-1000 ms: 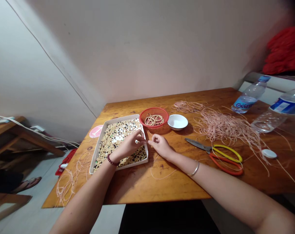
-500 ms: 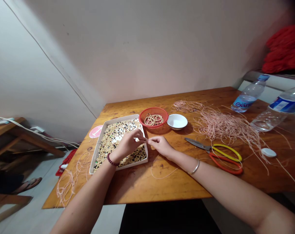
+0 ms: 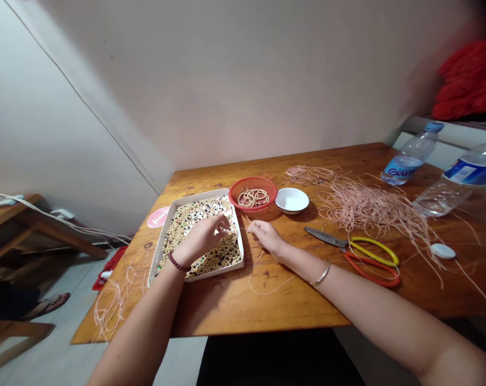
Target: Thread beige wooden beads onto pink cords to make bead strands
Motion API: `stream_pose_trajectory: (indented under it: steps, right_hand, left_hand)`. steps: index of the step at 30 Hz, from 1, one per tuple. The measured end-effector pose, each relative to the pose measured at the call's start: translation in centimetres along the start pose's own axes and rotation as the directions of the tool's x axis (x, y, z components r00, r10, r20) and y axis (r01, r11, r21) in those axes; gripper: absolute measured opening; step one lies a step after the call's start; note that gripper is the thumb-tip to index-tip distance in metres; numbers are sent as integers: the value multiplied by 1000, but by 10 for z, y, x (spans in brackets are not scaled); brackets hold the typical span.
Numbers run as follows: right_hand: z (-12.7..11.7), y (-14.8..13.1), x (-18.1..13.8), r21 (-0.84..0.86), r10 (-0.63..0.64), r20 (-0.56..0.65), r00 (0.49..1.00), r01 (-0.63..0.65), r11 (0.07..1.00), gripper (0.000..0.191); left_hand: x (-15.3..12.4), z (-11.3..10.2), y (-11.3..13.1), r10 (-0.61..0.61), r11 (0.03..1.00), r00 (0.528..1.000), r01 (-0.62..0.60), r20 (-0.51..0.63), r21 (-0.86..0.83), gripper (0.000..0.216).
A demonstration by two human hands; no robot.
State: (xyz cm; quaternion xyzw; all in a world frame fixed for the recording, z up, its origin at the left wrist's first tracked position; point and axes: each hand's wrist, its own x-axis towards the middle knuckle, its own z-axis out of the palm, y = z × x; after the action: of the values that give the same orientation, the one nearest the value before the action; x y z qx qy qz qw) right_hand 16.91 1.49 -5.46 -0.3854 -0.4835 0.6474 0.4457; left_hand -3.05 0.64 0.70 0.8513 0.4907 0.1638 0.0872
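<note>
Your left hand (image 3: 204,236) is above the white tray (image 3: 222,271), over the many small beads (image 3: 172,236), which are mostly pale yellow with some dark and green ones among them. Its fingers are bent towards the thumb, but I cannot tell if they are closed on a bead, because the tips are too small and partly hidden. Your right hand (image 3: 267,238) is just beside the right edge of the tray, and its fingers are pinched together on a thin cord (image 3: 262,295), which comes down below this hand and makes a curve on the wooden surface (image 3: 210,316). The two hands are near each other but apart. Behind them stands a red basket (image 3: 253,210) with beaded loops (image 3: 251,204) inside, and close to its right side there is a white bowl (image 3: 292,199). To the right of your right hand lie the scissors (image 3: 342,244), with one yellow and one orange handle, their blades pointing to the left. Beyond the scissors spreads a big tangled heap of pink cords (image 3: 361,206), near two plastic bottles. More loose strands (image 3: 110,300) lie to the left of the tray, and a round pink label (image 3: 157,217) is beside its far left corner.
</note>
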Motion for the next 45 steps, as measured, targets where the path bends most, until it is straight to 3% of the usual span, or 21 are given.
stream_pose_trajectory:
  steps: [3, 6, 12, 18, 27, 45]
  right_hand:
    - [-1, -4, -1, 97, 66, 31, 997, -68, 993, 15]
    - [-1, -5, -2, 131, 90, 24, 996, -93, 987, 20]
    - [0, 2, 1, -10, -1, 8, 1000, 1, 1000, 42]
    - [-1, 12, 4, -265, -192, 57, 980, 200, 943, 52]
    - [1, 14, -4, -486, -232, 121, 965, 262, 834, 43]
    - [3, 16, -8, -561, -252, 142, 957, 288, 776, 44]
  left_hand:
    - [-2, -1, -1, -23, 997, 997, 18, 68, 77, 15]
    - [-2, -1, 3, -43, 998, 985, 35, 169, 50, 20]
    - [-2, -2, 7, -57, 992, 921, 97, 385, -85, 34]
    - [-3, 2, -1, 10, 996, 949, 19, 315, -91, 20]
    - [-1, -4, 3, 54, 981, 973, -10, 224, -195, 11]
    - [2, -5, 10, 56, 977, 971, -5, 231, -214, 17]
